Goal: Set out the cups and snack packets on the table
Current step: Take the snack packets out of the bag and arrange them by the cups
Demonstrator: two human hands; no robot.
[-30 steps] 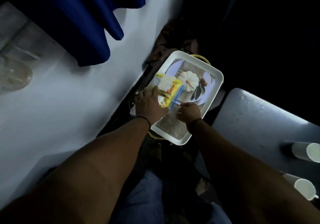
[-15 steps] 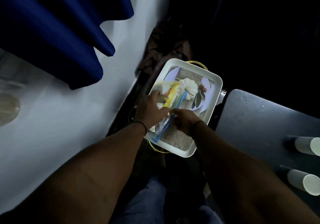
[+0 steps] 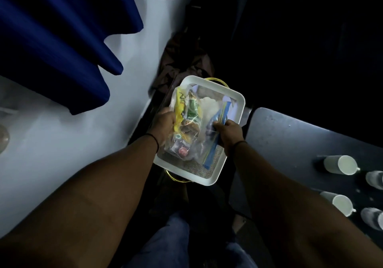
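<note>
We hold the clear bag (image 3: 190, 131) of snack packets over the white tray (image 3: 238, 100), left hand (image 3: 165, 125) gripping its side, right hand (image 3: 229, 132) pinching its blue zip edge; next, carry it to the dark surface (image 3: 290, 143) beside the cups (image 3: 339, 165).

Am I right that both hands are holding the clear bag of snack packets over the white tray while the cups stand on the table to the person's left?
Not quite: the head view shows the cups on the table to the person's right. Otherwise correct: left hand and right hand hold the clear bag over the white tray.
</note>
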